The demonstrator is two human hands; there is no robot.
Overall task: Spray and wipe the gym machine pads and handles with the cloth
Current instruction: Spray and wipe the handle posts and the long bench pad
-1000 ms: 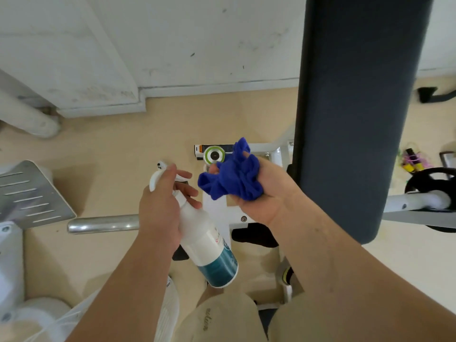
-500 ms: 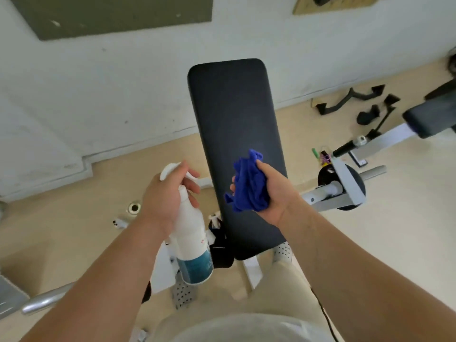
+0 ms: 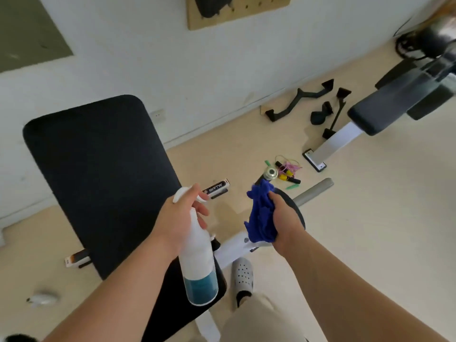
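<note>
A long black bench pad (image 3: 98,174) fills the left of the view, tilted away toward the wall. My left hand (image 3: 180,218) grips a white spray bottle (image 3: 198,265) with a teal band by its neck, nozzle pointing right, just off the pad's right edge. My right hand (image 3: 286,223) holds a crumpled blue cloth (image 3: 260,218) over a black weight plate (image 3: 294,208) on a grey bar (image 3: 313,191). The cloth is clear of the pad. A second black pad (image 3: 385,107) on a white frame sits at the far right.
Black cable handles (image 3: 303,99) lie on the beige floor by the wall. A small pile of coloured cords and clips (image 3: 287,170) sits beyond the bar. My white perforated shoe (image 3: 243,275) stands beside the white frame tube (image 3: 234,250). A wooden pegboard (image 3: 234,8) hangs on the wall.
The view has swung right, so the bench pad now sits at the left. My right hand with the cloth has come off the pad and is over the weight plate. The bottle stays in my left hand.
</note>
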